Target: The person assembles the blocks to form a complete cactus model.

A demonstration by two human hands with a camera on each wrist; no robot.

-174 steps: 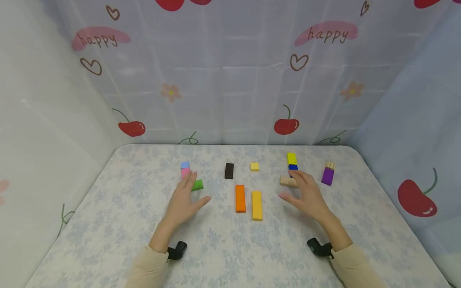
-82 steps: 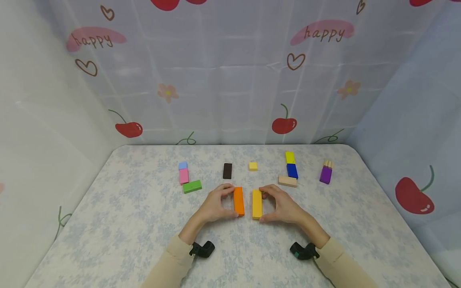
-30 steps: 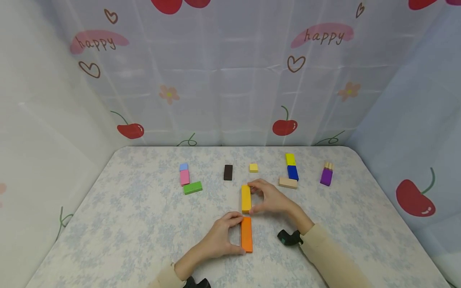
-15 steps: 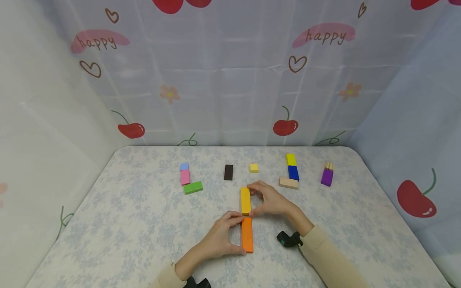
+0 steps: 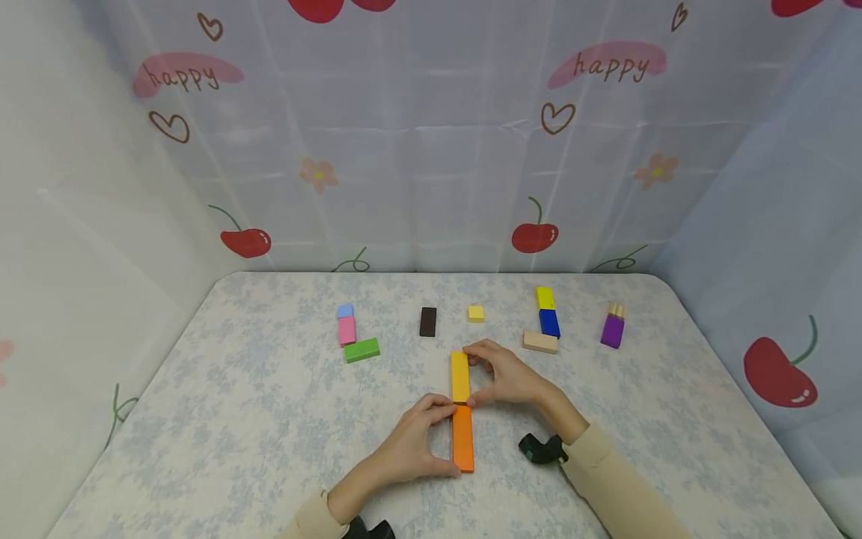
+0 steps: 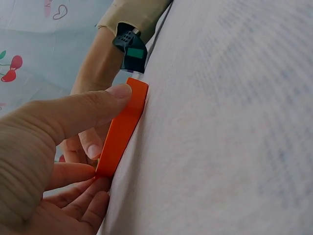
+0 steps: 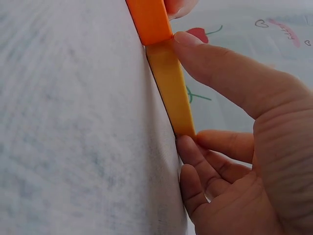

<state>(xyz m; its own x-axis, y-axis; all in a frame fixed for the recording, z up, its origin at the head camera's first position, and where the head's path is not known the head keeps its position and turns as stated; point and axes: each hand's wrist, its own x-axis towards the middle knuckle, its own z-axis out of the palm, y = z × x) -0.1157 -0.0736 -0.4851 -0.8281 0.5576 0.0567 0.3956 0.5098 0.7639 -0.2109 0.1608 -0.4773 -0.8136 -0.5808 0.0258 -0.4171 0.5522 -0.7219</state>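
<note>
My left hand point(image 5: 409, 443) holds an orange block point(image 5: 462, 442) lengthwise, thumb at its near end and fingers at the far end. Straight beyond it lies a golden-yellow block point(image 5: 459, 376), gripped the same way by my right hand point(image 5: 505, 376). The two blocks stand end to end in one line on the table, their short ends meeting. In the right wrist view, the orange block point(image 7: 151, 19) meets the yellow block point(image 7: 171, 88) close by my right thumb. The left wrist view shows the orange block point(image 6: 121, 129) between thumb and fingers, low against the cloth.
Farther back on the patterned table point(image 5: 236, 419) lie a green block point(image 5: 362, 350), a pink block point(image 5: 346, 330), a light blue block point(image 5: 346, 310), a dark brown block point(image 5: 427, 322), a small pale yellow block point(image 5: 476, 314), a beige block point(image 5: 540, 342), a blue block point(image 5: 549, 323), a bright yellow block point(image 5: 545, 298) and a purple piece point(image 5: 613, 331).
From side by side, the orange block came nearer and the yellow one shifted left behind it, each in a hand. Over the last second the gap between their ends closed.
</note>
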